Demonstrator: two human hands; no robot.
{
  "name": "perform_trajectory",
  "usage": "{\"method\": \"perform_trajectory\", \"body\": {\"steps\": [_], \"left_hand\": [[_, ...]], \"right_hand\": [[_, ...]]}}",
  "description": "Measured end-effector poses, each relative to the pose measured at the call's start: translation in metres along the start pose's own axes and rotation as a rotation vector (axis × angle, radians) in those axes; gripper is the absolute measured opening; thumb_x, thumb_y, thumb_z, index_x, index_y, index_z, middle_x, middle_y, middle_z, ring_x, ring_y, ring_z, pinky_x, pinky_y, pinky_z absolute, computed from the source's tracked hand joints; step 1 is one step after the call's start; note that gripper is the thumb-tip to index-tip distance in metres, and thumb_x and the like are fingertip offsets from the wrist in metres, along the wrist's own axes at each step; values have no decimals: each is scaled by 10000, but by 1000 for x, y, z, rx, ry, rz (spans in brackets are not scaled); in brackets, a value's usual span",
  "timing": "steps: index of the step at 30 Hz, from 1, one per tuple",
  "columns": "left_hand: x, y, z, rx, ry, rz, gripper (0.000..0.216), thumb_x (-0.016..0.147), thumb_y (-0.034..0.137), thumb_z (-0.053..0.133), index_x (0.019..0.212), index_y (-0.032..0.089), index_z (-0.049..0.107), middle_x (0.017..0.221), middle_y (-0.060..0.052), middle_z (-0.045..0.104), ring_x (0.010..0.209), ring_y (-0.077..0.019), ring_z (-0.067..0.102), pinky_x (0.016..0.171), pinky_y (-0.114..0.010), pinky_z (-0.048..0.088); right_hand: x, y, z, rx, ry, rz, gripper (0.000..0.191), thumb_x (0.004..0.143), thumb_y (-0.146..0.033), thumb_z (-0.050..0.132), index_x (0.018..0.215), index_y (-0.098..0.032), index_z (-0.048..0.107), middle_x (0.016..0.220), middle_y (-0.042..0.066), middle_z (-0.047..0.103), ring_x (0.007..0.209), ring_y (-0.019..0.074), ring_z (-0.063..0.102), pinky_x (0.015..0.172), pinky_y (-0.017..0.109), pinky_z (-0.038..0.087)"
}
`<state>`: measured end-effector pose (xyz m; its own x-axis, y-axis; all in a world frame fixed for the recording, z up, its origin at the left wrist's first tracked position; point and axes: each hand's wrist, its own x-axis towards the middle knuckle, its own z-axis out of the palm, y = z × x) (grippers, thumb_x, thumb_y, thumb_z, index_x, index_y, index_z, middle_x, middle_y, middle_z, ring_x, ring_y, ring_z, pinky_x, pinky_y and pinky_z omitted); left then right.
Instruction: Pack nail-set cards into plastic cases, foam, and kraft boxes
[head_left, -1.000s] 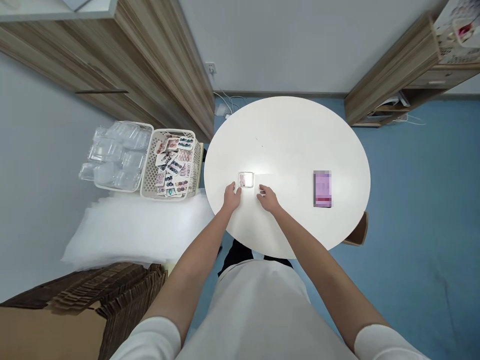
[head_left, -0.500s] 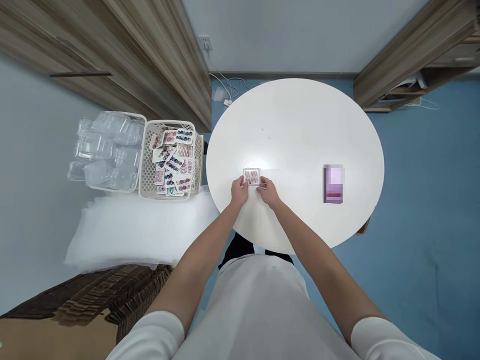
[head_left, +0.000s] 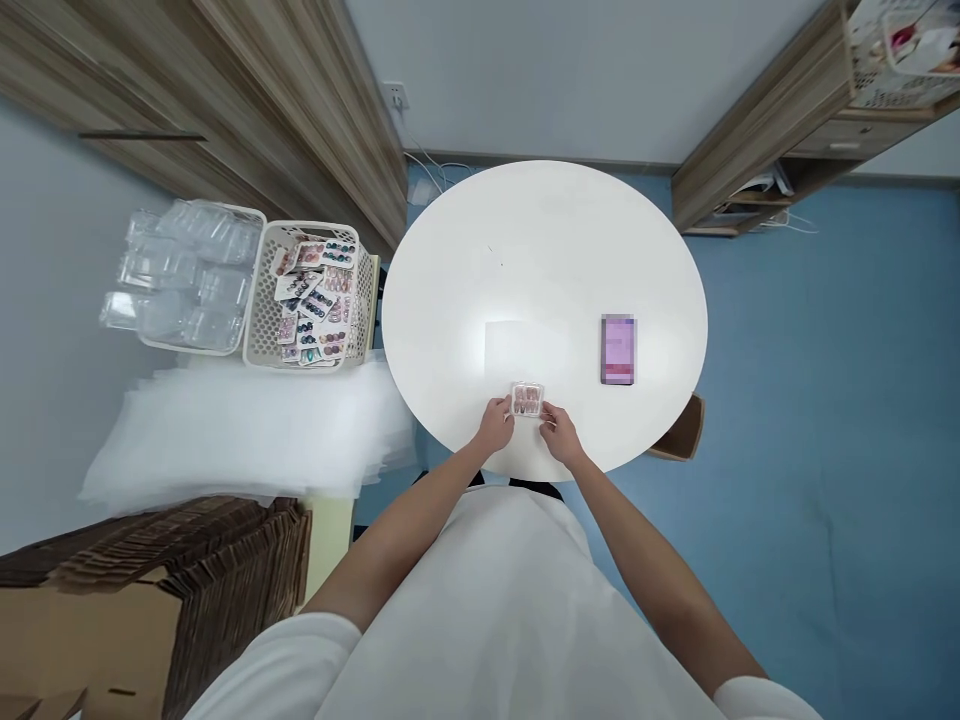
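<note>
Both my hands hold a small clear plastic case of pink press-on nails (head_left: 528, 399) over the near edge of the round white table (head_left: 555, 240). My left hand (head_left: 496, 424) pinches the case's left end. My right hand (head_left: 559, 431) pinches its right end. Fingers of both hands are curled closed on it.
A purple phone (head_left: 618, 349) lies on the table to the right. On the left, a white basket (head_left: 307, 296) holds several nail cards, beside a tray of clear plastic cases (head_left: 180, 280). White foam sheets (head_left: 247, 435) and folded cardboard boxes (head_left: 150, 590) lie below them. A brown stool (head_left: 679, 432) sits under the table's right edge.
My hands closed on the nail case where it lay on the table and brought it toward me, to the table's near edge. The view shifted as my head moved.
</note>
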<state>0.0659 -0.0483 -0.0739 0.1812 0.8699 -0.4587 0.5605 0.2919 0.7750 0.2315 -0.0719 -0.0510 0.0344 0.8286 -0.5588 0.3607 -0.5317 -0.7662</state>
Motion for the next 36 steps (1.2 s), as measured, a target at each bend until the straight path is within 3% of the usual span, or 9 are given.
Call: {"method": "perform_trajectory", "body": {"steps": [7, 10, 12, 15, 19, 22, 26, 30, 36], "left_hand": [[-6, 5, 8, 154, 44, 18, 458, 764, 167, 446, 1221, 145, 430, 1117, -140, 481, 1068, -243, 475, 873, -383, 421], [-16, 8, 4, 303, 104, 63, 504, 772, 214, 449, 1264, 135, 372, 1214, -160, 424, 1150, -277, 407, 911, -420, 389], [-20, 11, 1, 419, 64, 195, 540, 760, 228, 466, 1281, 145, 345, 1305, -152, 358, 1215, -282, 339, 957, -421, 348], [-20, 12, -1, 582, -83, 380, 645, 704, 214, 518, 1304, 152, 291, 1413, -130, 238, 1295, -277, 219, 1024, -415, 260], [-16, 8, -1, 711, -187, 409, 756, 656, 164, 540, 1336, 120, 212, 1452, -146, 138, 1308, -273, 204, 1021, -390, 251], [-16, 6, -2, 761, -197, 406, 787, 649, 174, 566, 1345, 127, 199, 1455, -149, 124, 1287, -274, 255, 997, -387, 274], [-16, 9, -3, 812, -161, 401, 811, 639, 319, 638, 1329, 147, 249, 1444, -146, 175, 1288, -306, 235, 1009, -456, 226], [-12, 12, -3, 841, -99, 438, 769, 637, 438, 640, 1282, 147, 339, 1400, -159, 280, 1299, -333, 190, 1018, -530, 152], [-1, 14, 1, 819, 16, 481, 342, 807, 304, 478, 1129, 188, 486, 1280, -133, 446, 1238, -286, 326, 999, -526, 203]], "right_hand": [[4, 11, -9, -106, -34, -17, 548, 695, -173, 454, 1240, -194, 409, 1183, 86, 451, 1070, 198, 485, 887, 348, 438], [-5, 16, -12, -224, 125, -20, 544, 690, -201, 463, 1231, -166, 417, 1222, 110, 414, 1153, 233, 402, 977, 392, 356], [-13, 20, -11, -230, 238, 30, 558, 682, -218, 477, 1232, -152, 410, 1247, 128, 386, 1185, 252, 366, 1006, 402, 318], [-19, 22, -5, -109, 298, 134, 640, 660, -255, 525, 1269, -163, 352, 1248, 140, 393, 1108, 253, 444, 943, 387, 387], [-15, 17, 3, 92, 330, 334, 700, 606, -329, 619, 1241, -184, 362, 1145, 123, 515, 921, 217, 560, 763, 332, 489], [-10, 11, 7, 220, 299, 407, 419, 613, -360, 626, 982, -185, 532, 922, 77, 627, 806, 196, 596, 639, 290, 498], [-6, 1, 9, 536, 224, 453, 133, 697, -292, 566, 776, -191, 532, 754, 41, 647, 733, 167, 619, 631, 271, 503], [-3, -6, 8, 828, 84, 529, 67, 768, -246, 491, 782, -186, 516, 820, 63, 660, 773, 161, 638, 681, 290, 512], [5, 1, 4, 827, -27, 609, 170, 812, -291, 398, 757, -185, 519, 879, 73, 650, 746, 149, 618, 670, 298, 497]]}}
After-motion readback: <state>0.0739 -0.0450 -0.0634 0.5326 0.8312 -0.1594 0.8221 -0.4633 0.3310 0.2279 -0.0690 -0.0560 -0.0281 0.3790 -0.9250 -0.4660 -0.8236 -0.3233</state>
